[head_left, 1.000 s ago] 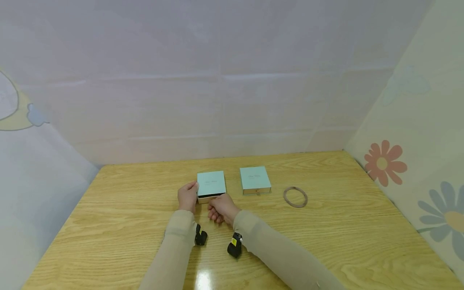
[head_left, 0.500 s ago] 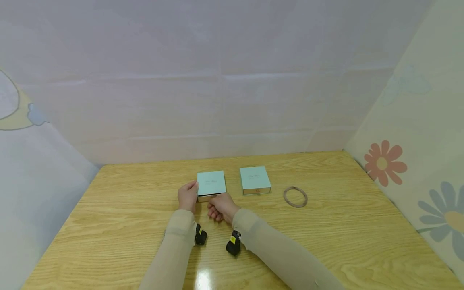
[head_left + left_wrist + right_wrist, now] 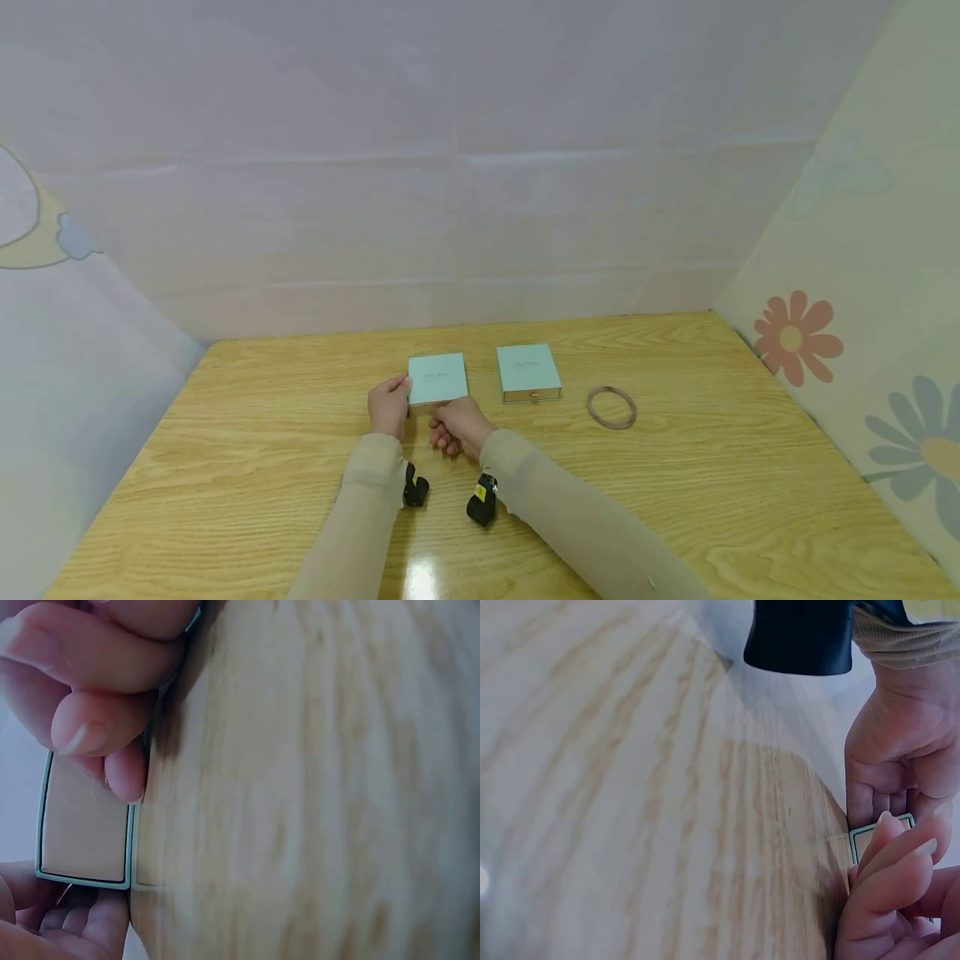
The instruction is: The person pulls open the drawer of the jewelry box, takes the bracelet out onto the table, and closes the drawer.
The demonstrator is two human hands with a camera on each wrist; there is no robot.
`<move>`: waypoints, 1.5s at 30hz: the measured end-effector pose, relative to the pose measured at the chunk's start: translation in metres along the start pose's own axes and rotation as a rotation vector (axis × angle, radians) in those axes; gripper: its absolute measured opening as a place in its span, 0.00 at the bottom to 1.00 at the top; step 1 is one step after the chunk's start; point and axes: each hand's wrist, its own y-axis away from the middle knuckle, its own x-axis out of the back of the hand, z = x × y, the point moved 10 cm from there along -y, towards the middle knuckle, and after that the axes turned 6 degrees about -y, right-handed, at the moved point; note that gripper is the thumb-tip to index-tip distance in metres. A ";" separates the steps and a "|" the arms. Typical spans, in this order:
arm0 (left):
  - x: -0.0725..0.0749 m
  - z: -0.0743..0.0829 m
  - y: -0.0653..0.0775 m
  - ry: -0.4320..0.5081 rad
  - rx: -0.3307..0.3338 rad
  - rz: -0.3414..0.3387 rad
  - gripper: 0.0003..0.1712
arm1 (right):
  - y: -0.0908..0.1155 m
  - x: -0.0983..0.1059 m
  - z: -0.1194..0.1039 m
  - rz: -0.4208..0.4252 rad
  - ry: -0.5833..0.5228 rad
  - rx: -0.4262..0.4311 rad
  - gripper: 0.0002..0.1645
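Note:
A pale mint, square drawer-style gift box [image 3: 437, 375] lies left of centre at the back of the table. My left hand [image 3: 387, 406] holds its left side, with the thumb on the top edge. At the front of that box is my right hand [image 3: 461, 423], its fingers curled and the fingertips against the drawer front. Up close in the left wrist view, the tan drawer front [image 3: 82, 832] sits inside the mint sleeve frame. The right hand covers part of it, and I cannot tell whether those fingers pinch a pull.
A second mint gift box [image 3: 527, 365] with a small tab on its tan front stands to the right. Farther right lies a brownish ring-shaped bangle [image 3: 615, 426]. The wooden table [image 3: 712, 500] meets cloth-covered walls at its back and sides.
The right hand has moved slightly forward, and the drawer has slid into the sleeve, so the dark gap under the top edge is gone. The left hand has stayed in place.

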 end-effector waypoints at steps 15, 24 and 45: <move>0.000 0.000 0.000 0.006 0.012 -0.012 0.19 | -0.001 -0.001 -0.001 0.000 -0.025 0.004 0.13; 0.001 0.001 0.002 -0.001 0.011 -0.004 0.19 | 0.001 0.000 0.000 0.021 -0.014 -0.008 0.13; 0.001 -0.007 -0.001 0.029 0.028 -0.006 0.20 | 0.009 0.007 -0.002 0.030 -0.006 0.003 0.14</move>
